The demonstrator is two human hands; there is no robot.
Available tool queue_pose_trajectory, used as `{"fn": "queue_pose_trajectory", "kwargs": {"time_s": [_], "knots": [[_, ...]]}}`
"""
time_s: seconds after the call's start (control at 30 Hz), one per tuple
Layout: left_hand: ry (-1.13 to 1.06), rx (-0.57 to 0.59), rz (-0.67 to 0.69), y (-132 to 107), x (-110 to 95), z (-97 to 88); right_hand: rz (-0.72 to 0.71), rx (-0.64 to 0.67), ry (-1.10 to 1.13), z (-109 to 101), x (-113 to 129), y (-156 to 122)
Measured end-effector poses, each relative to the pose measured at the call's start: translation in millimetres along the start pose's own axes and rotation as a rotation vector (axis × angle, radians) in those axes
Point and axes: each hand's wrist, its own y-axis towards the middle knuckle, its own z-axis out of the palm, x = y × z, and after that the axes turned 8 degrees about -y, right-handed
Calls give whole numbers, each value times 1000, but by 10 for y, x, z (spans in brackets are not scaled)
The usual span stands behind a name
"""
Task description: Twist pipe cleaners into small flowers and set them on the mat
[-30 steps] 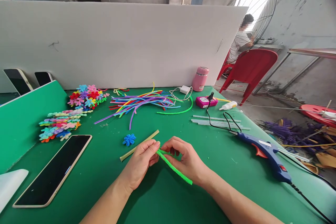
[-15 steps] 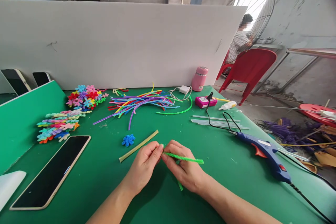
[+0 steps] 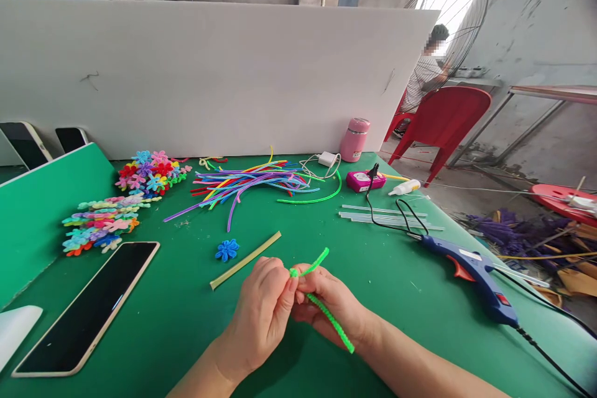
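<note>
Green pipe cleaner (image 3: 332, 321) sits pinched between both hands, above the table, near front centre. Change from half a second ago: the end that lay across the right hand now pokes up and away; the other end slants toward the wearer across the right palm side. Small green bunch shows at the fingertips, so likely a bend or twist is being formed there; shape not finished, by the look of it. Left hand (image 3: 263, 305) is rolled over more, fingers curled tight, thumb pressing the bunch. Right hand (image 3: 338, 300) is half curled, thumb and fingertips gripping the cleaner just beside; exact finger contact partly hidden. Just beyond: yellowish strip (image 3: 245, 260), blue flower (image 3: 227, 250). Farther: loose pipe cleaners (image 3: 256, 180), flower pile (image 3: 152, 171). Glue gun (image 3: 485, 286) lies well apart, right, untouched.
</note>
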Motion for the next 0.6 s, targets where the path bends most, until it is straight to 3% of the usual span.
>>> {"fn": "queue_pose_trajectory", "kwargs": {"time_s": [0.1,0.2,0.3,0.43,0.6], "knots": [[-25,-18,-30,16,12,-13,11,33,-16,-24,3,4],[-158,-53,-229,52,28,-25,-28,-14,-132,-28,28,5],[-368,-129,-433,85,91,-31,-120,-64,-464,-20,60,-12],[-607,-256,-528,100,206,-22,-419,-225,-1043,-26,70,-48],[-651,-225,-576,91,231,-10,-827,-430,-1455,-70,81,-75]]}}
